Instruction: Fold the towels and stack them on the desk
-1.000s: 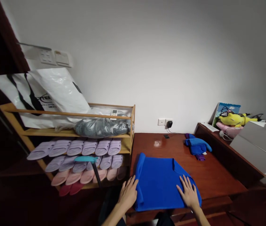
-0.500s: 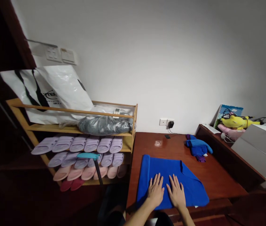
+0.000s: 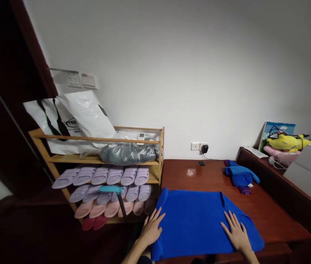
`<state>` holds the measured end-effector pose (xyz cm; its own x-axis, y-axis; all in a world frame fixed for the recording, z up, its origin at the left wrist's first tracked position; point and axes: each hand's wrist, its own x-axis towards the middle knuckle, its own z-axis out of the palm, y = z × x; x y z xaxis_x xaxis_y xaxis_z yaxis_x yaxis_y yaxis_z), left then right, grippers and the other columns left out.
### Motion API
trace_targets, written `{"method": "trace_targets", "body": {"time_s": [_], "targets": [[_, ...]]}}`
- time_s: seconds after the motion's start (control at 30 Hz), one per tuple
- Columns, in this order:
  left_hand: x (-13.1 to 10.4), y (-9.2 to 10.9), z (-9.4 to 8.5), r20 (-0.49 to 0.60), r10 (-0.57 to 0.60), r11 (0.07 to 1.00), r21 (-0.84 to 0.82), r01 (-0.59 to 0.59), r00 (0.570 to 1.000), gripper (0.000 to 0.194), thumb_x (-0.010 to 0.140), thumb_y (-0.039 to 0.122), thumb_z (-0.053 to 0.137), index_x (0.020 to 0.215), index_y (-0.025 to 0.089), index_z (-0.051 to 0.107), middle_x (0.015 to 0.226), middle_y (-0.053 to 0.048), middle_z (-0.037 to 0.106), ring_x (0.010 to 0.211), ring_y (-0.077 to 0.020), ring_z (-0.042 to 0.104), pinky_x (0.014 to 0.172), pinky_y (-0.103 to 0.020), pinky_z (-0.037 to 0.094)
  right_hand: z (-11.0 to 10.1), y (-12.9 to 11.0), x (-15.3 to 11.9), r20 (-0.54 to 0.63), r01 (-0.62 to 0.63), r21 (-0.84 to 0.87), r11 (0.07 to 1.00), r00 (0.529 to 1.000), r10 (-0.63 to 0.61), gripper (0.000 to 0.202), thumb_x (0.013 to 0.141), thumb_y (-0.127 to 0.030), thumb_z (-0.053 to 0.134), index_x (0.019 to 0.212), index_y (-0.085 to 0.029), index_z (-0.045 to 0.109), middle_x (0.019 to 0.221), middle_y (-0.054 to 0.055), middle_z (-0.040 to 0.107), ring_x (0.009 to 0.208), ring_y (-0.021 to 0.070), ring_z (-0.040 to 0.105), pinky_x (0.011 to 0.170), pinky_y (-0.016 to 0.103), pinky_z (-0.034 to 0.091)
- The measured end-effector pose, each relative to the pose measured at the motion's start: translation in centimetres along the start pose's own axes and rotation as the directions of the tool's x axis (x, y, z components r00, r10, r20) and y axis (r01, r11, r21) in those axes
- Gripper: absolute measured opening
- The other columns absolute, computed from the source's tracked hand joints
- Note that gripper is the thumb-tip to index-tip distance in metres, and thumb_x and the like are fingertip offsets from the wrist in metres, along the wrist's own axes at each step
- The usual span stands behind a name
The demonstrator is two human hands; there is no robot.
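A bright blue cloth [image 3: 196, 220] lies spread on the reddish-brown wooden tabletop [image 3: 180, 176]. Its left edge is rolled or folded over into a thick band, and its upper right corner is turned in. My left hand [image 3: 152, 226] rests at that left band, fingers spread and touching it. Over on the right part of the cloth, my right hand [image 3: 236, 231] lies flat with fingers apart. Neither hand grips anything. Further back on the table sits a crumpled bundle of blue and purple cloth [image 3: 240, 176].
Left of the table stands a wooden shoe rack [image 3: 161, 154] with several slippers [image 3: 100, 175], a white bag [image 3: 89, 117] and a plastic-wrapped dark bundle [image 3: 130, 153]. A teal-topped stick [image 3: 121, 201] leans before it. At right, a raised ledge carries a yellow plush toy [image 3: 284, 142] and a grey-white box [image 3: 309, 172].
My hands have moved apart from the cloth's middle: the left to its left band, the right to its right side. The view has shifted, so the surroundings appear slightly lower and further right.
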<state>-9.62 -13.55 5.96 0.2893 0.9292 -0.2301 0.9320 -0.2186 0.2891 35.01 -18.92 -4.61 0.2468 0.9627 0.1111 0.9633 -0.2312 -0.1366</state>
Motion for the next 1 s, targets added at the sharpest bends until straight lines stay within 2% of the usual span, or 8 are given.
{"method": "trace_targets", "body": {"time_s": [0.17, 0.3, 0.43, 0.53, 0.67, 0.77, 0.87, 1.0], "targets": [[-0.3, 0.7, -1.1, -0.123, -0.116, 0.990, 0.072, 0.125, 0.986, 0.067, 0.070, 0.007, 0.037, 0.137, 0.012, 0.038, 0.152, -0.011, 0.020, 0.140, -0.0228, 0.013, 0.112, -0.047, 0.012, -1.1, -1.4, 1.0, 0.014, -0.022, 0.084, 0.996, 1.000, 0.021, 0.066, 0.082, -0.063, 0.030, 0.138, -0.028, 0.037, 0.150, 0.005, 0.029, 0.139, 0.0229, 0.021, 0.108, 0.049, 0.024], [1.2, 5.1, 0.4, -0.194, 0.024, 0.997, 0.073, -0.010, 0.981, 0.062, 0.082, 0.017, 0.032, 0.144, 0.020, 0.023, 0.154, -0.001, 0.011, 0.140, -0.0144, 0.006, 0.113, -0.038, 0.013, -1.7, -7.7, 1.0, -0.024, 0.108, 0.192, 0.975, 0.994, -0.106, 0.054, 0.089, -0.054, 0.021, 0.134, -0.032, 0.043, 0.148, 0.003, 0.034, 0.137, 0.0203, 0.026, 0.107, 0.048, 0.027], [2.7, 7.6, 3.3, -0.215, 0.069, 0.996, 0.064, -0.056, 0.974, 0.058, 0.088, 0.034, 0.031, 0.144, 0.023, 0.020, 0.153, -0.004, 0.014, 0.140, -0.0209, 0.009, 0.112, -0.048, 0.014, -0.7, -10.9, 1.4, -0.003, 0.167, 0.197, 0.966, 0.985, -0.170, 0.053, 0.089, -0.055, 0.026, 0.137, -0.036, 0.036, 0.147, -0.001, 0.035, 0.136, 0.0170, 0.028, 0.108, 0.042, 0.027], [3.3, 7.1, 4.6, -0.236, 0.101, 0.993, 0.091, -0.081, 0.966, 0.056, 0.091, 0.041, 0.027, 0.144, 0.025, 0.021, 0.153, -0.004, 0.016, 0.140, -0.0221, 0.009, 0.112, -0.050, 0.011, -0.4, -8.0, 3.0, 0.017, 0.103, 0.165, 0.981, 0.994, -0.107, 0.058, 0.087, -0.057, 0.026, 0.139, -0.031, 0.034, 0.149, 0.001, 0.031, 0.137, 0.0185, 0.025, 0.109, 0.044, 0.023], [3.5, 6.2, 5.0, -0.245, 0.106, 0.992, 0.087, -0.087, 0.964, 0.055, 0.092, 0.043, 0.025, 0.144, 0.027, 0.016, 0.153, -0.003, 0.013, 0.140, -0.0234, 0.010, 0.112, -0.051, 0.010, -1.5, -0.4, 6.3, 0.078, -0.077, 0.101, 0.992, 0.995, 0.069, 0.067, 0.084, -0.058, 0.024, 0.140, -0.022, 0.033, 0.147, 0.009, 0.035, 0.134, 0.0247, 0.031, 0.107, 0.054, 0.023], [3.7, 6.1, 5.0, -0.247, 0.111, 0.993, 0.068, -0.097, 0.963, 0.055, 0.092, 0.045, 0.024, 0.144, 0.029, 0.013, 0.153, -0.002, 0.011, 0.140, -0.0237, 0.009, 0.113, -0.052, 0.010, -2.3, 4.3, 8.5, 0.135, -0.154, 0.059, 0.986, 0.980, 0.145, 0.063, 0.082, -0.056, 0.026, 0.137, -0.028, 0.039, 0.146, 0.008, 0.036, 0.135, 0.0297, 0.030, 0.102, 0.063, 0.025], [4.0, 5.9, 5.1, -0.236, 0.105, 0.994, 0.049, -0.096, 0.966, 0.055, 0.092, 0.046, 0.025, 0.143, 0.031, 0.013, 0.153, 0.000, 0.010, 0.140, -0.0229, 0.009, 0.113, -0.050, 0.011, -2.3, 6.7, 9.7, 0.178, -0.165, 0.022, 0.986, 0.971, 0.158, 0.055, 0.077, -0.053, 0.032, 0.128, -0.039, 0.048, 0.148, 0.001, 0.032, 0.136, 0.0317, 0.025, 0.099, 0.065, 0.025], [4.2, 5.7, 5.3, -0.232, 0.105, 0.994, 0.035, -0.099, 0.967, 0.054, 0.092, 0.047, 0.026, 0.143, 0.034, 0.011, 0.152, 0.002, 0.009, 0.140, -0.0227, 0.009, 0.113, -0.050, 0.013, -1.3, 8.2, 9.9, 0.164, -0.151, -0.020, 0.988, 0.975, 0.152, 0.056, 0.075, -0.053, 0.033, 0.127, -0.042, 0.048, 0.149, -0.001, 0.031, 0.137, 0.0334, 0.021, 0.099, 0.067, 0.022]]}}
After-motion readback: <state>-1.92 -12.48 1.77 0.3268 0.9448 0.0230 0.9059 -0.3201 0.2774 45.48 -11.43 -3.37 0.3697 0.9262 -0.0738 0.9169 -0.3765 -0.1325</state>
